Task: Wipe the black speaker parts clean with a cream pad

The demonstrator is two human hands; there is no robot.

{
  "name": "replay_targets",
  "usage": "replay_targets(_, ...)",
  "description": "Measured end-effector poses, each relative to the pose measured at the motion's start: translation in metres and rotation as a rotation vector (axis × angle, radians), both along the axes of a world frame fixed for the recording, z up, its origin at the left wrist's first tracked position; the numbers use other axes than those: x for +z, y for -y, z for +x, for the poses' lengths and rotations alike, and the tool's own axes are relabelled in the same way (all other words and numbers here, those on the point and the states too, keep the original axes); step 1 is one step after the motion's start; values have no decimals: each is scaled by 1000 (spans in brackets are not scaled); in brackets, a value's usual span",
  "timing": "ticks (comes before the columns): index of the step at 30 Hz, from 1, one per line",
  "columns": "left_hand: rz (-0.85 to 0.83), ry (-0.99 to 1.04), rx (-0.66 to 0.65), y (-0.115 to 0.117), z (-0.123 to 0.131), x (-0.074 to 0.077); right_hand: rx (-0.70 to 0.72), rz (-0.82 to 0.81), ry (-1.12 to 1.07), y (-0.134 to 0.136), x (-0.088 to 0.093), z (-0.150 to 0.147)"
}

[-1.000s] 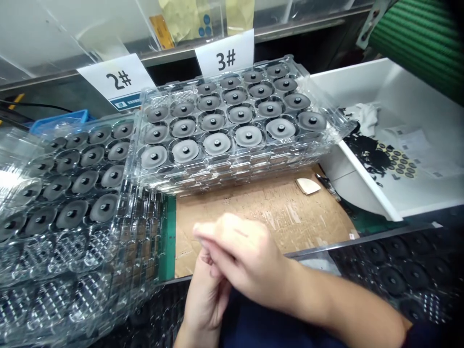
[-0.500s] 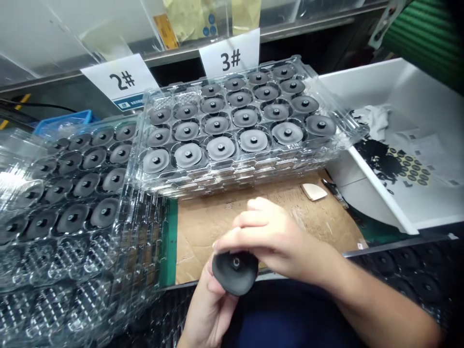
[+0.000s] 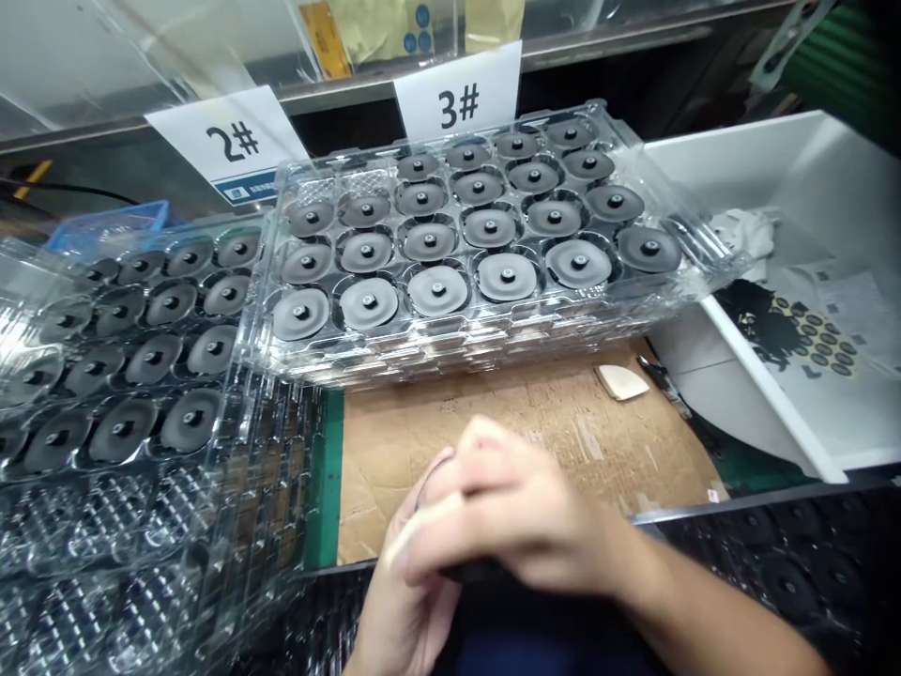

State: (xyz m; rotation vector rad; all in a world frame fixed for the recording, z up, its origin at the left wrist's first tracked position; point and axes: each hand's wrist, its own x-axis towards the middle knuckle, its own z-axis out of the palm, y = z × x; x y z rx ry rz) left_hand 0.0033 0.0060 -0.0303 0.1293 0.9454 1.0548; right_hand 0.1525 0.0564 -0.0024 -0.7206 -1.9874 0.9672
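Note:
At the lower middle, both hands are together around a dark round part (image 3: 476,571), mostly hidden behind the fingers. My left hand (image 3: 415,573) is underneath and to the left, its fingers wrapped round the part. My right hand (image 3: 499,507) lies over the top with bent fingers, blurred; a pale thin edge shows near its fingertips, too smeared to identify. Beyond the hands lies a brown cardboard sheet (image 3: 394,469). Behind it, a stack of clear trays (image 3: 450,336) holds several dark round parts with small central posts.
More clear trays with dark parts (image 3: 151,361) stand at the left. A white bin (image 3: 781,404) with black pieces is at the right. A pale wedge-shaped pad (image 3: 623,382) and a pen-like tool (image 3: 665,385) lie on the work surface. Signs 2# and 3# stand behind.
My right hand has moved down and over the dark part, whose face was visible before and is now mostly covered. The camera view has shifted slightly.

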Motion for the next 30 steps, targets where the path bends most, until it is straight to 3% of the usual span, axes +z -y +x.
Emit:
replay_targets(3,12,-1,-41,-3,-4,2,-373,-222,132,-10,-27,9)
replay_targets(5,20,-2,-63,-4,-8,0,-541,-324,236,-7,-49,15)
replay_targets(10,67,6,-52,-4,-17,-11,-511,-364,329,37,-99,14)
replay_targets(13,88,13,-38,-2,-20,-13,-515,-371,335,51,-113,10)
replay_targets(16,100,6,-11,-1,-21,-10,-555,-393,305,41,-99,9)
replay_targets(20,134,-7,24,2,-17,-9,-579,-378,193,24,-40,-2)
replay_targets(21,139,2,27,4,-16,-9,-551,-347,150,23,-24,-7)
replay_targets(24,101,51,16,10,-14,-9,-272,-247,83,25,13,-22)
replay_targets(27,71,44,7,13,-13,-7,-82,-295,217,26,25,-31)
replay_targets(30,101,-15,37,13,-12,-4,-216,-229,238,27,22,-37)
